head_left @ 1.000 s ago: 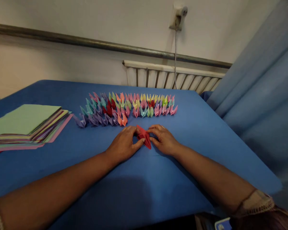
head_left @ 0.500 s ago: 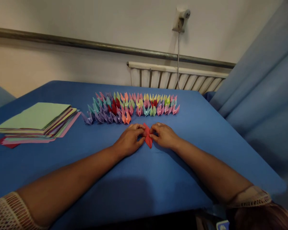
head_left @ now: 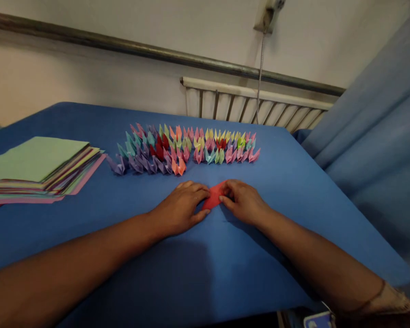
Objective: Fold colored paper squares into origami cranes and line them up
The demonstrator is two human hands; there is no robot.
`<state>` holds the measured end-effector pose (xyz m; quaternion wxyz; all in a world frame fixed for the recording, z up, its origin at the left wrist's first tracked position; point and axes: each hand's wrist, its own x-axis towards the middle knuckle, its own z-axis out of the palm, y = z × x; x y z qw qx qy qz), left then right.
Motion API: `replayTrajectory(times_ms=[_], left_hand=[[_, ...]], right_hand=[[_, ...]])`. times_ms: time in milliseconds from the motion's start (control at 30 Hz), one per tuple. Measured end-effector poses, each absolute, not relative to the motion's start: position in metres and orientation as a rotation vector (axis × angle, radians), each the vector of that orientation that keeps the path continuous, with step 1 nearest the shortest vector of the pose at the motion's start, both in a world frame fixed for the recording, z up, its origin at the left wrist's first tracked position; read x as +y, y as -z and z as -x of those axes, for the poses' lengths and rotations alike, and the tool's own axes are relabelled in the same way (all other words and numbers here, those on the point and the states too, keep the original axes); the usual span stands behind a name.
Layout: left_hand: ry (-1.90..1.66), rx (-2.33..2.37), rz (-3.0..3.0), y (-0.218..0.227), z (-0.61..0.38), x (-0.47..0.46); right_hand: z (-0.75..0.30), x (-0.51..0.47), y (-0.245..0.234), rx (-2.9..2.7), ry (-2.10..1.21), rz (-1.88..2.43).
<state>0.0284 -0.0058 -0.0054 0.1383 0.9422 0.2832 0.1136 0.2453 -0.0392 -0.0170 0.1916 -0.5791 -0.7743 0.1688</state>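
Note:
A small red folded paper (head_left: 214, 195) lies on the blue table surface, tilted with one point toward the upper right. My left hand (head_left: 180, 206) holds its left side, fingers at the upper edge and thumb at the lower corner. On the opposite side my right hand (head_left: 243, 200) pinches the paper between thumb and bent fingers. Part of the paper is hidden under the fingers. Just beyond my hands stand rows of folded paper cranes (head_left: 159, 150) in purple, teal, red, pink, yellow and green.
At the left lies a stack of coloured paper sheets (head_left: 37, 157), pale green on top. Behind the blue table (head_left: 276, 255) are a wall rail (head_left: 140, 50), a white radiator (head_left: 225, 86) and a hanging cord (head_left: 260, 64). A blue curtain (head_left: 379, 127) hangs at the right.
The red paper has turned from a narrow upright shape to a wider one slanting up to the right. My hands have moved slightly apart around it. The camera view has shifted a little.

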Motion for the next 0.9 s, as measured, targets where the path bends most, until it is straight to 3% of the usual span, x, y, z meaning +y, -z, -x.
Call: replayTrajectory(times_ms=[100,333,633,767,900], left_hand=[[-0.317,0.829,-2.754,0.003,-0.028,-0.001],[-0.414,0.873,-2.813,0.008,-0.026,0.014],[-0.494,0.781,-2.718,0.016,-0.028,0.019],[-0.491,0.738,-2.718,0.018,-0.029,0.022],[-0.453,0.853,-2.758,0.012,-0.028,0.013]], right_hand=[[-0.253,-0.027,0.025,-2.199,-0.269,1.486],[-0.244,-0.037,0.016,-2.310,-0.391,1.581],[-0.230,-0.056,0.023,-1.966,-0.996,1.519],[-0.240,-0.039,0.023,-2.055,-0.626,1.467],[-0.245,-0.034,0.022,-2.326,-0.489,1.295]])
